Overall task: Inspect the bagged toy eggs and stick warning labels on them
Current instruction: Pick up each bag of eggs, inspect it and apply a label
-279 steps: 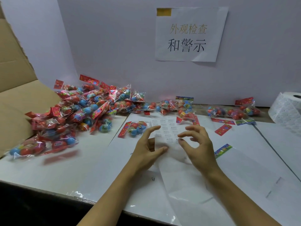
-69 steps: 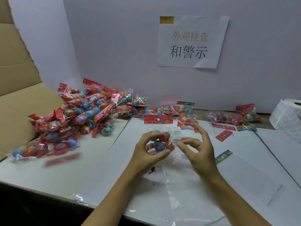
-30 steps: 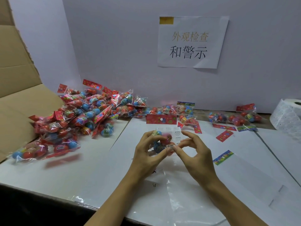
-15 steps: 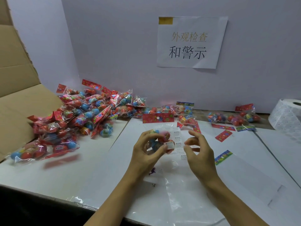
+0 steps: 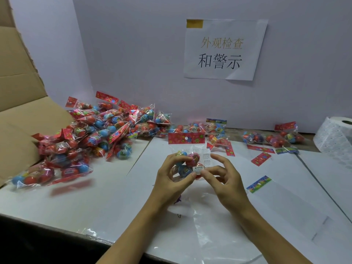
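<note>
Clear plastic bag of red and blue toy eggs (image 5: 187, 162) sits gripped in the curled fingers of the left hand (image 5: 172, 179) above the white table (image 5: 95, 202), while the right hand (image 5: 223, 182) pinches a small white warning label (image 5: 198, 169) against it.
</note>
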`<state>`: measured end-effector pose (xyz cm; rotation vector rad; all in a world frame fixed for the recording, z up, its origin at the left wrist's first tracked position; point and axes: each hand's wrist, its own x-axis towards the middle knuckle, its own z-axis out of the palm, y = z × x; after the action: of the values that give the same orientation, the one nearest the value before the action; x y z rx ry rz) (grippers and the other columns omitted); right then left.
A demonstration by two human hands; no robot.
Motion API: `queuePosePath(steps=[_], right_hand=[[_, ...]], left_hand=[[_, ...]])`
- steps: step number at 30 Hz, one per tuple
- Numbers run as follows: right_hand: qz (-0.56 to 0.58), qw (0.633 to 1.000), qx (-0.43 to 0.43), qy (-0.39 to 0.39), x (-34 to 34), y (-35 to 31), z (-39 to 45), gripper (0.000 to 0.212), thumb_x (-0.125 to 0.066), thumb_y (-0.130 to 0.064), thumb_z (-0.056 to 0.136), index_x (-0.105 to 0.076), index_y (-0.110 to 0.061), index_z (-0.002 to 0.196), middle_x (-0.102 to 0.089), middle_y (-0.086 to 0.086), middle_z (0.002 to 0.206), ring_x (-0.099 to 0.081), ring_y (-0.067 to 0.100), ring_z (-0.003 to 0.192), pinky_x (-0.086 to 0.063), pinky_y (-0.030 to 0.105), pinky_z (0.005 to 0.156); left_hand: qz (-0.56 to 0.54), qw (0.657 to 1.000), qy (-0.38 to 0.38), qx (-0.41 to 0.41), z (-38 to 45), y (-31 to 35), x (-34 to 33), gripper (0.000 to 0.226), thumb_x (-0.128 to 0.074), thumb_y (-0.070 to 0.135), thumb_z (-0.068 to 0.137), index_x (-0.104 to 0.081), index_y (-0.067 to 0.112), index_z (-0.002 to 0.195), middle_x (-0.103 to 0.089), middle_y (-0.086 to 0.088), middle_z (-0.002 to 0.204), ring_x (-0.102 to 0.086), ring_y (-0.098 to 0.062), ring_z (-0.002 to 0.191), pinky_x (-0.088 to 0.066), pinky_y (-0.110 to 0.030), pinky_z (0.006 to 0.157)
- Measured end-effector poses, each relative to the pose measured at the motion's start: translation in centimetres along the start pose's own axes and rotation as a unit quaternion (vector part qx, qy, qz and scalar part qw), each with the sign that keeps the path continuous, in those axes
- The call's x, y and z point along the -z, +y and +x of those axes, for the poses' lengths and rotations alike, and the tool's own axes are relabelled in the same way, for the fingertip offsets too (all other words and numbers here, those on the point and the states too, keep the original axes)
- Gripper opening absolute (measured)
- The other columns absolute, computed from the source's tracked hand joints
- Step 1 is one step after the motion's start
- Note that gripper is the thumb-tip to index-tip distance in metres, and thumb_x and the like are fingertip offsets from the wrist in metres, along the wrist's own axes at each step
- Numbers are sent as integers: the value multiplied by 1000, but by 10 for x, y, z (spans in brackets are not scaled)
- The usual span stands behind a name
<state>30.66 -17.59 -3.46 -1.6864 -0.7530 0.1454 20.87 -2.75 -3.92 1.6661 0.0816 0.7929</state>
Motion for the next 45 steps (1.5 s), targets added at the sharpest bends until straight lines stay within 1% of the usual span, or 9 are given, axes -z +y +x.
queuePosePath(steps=[4,6,9,16,20,28,32,36,45], right_hand=[[19,1000,-15,3,0,5,3,35,-60,-17,100,-50,-38,126,-77,-10,92,-70,1,94,-54,15,77],[31,999,-21,15,1,2,3,24,-57,-31,100,-52,-41,121,-76,-8,99,-70,0,93,-56,15,76],[5,1000,-9,15,-1,0,0,46,-63,-49,85,-48,-39,127,-75,-11,82,-71,4,88,-55,19,80],[14,999,-27,26,1,6,3,31,-53,-15,103,-51,-37,124,-76,-18,81,-69,-4,86,-52,11,72],[38,998,-39,6,2,3,3,32,-59,-40,96,-52,-35,127,-76,-15,83,-71,-1,87,-53,16,71],[75,996,-47,16,4,2,4,54,-72,-46,77,-62,-25,126,-77,-4,86,-73,12,92,-56,31,82],[144,985,-93,-6,9,-3,8,60,-73,-49,72,-62,-29,127,-77,-7,96,-73,12,95,-57,27,74],[128,989,-61,-36,13,-4,8,50,-80,-41,71,-73,-33,120,-76,-5,110,-71,16,101,-61,28,78],[230,962,-72,127,68,-18,22,42,-82,-27,73,-62,-17,109,-79,4,88,-76,18,77,-59,24,62]], left_hand=[[-8,1000,1,9,0,-1,1,33,-82,12,85,-69,23,113,-63,12,123,-64,-18,123,-58,-35,98],[-8,1000,-6,13,0,-2,1,33,-81,12,85,-69,21,114,-63,12,123,-64,-19,123,-59,-34,96],[7,1000,-18,3,0,-3,0,34,-81,9,86,-69,19,117,-63,10,124,-64,-18,123,-57,-27,96],[2,999,-17,36,0,-4,1,35,-80,9,87,-68,22,117,-63,0,130,-65,-24,123,-58,-40,100],[28,999,-26,22,-2,-4,-1,36,-79,12,89,-68,23,121,-63,3,130,-64,-20,123,-57,-38,101],[19,998,-11,55,-1,4,-5,94,-82,42,78,-20,76,140,-54,18,138,-67,2,112,-55,-16,86],[7,997,9,75,0,2,-2,99,-82,44,75,-12,71,141,-54,21,131,-71,0,98,-55,-15,84],[-26,993,8,116,0,-1,-2,86,-88,41,76,-32,62,137,-61,13,133,-73,-9,106,-59,-25,90],[-71,988,-39,130,-2,5,-12,36,-80,27,86,-70,6,113,-78,-9,106,-76,-30,98,-62,-41,90]])
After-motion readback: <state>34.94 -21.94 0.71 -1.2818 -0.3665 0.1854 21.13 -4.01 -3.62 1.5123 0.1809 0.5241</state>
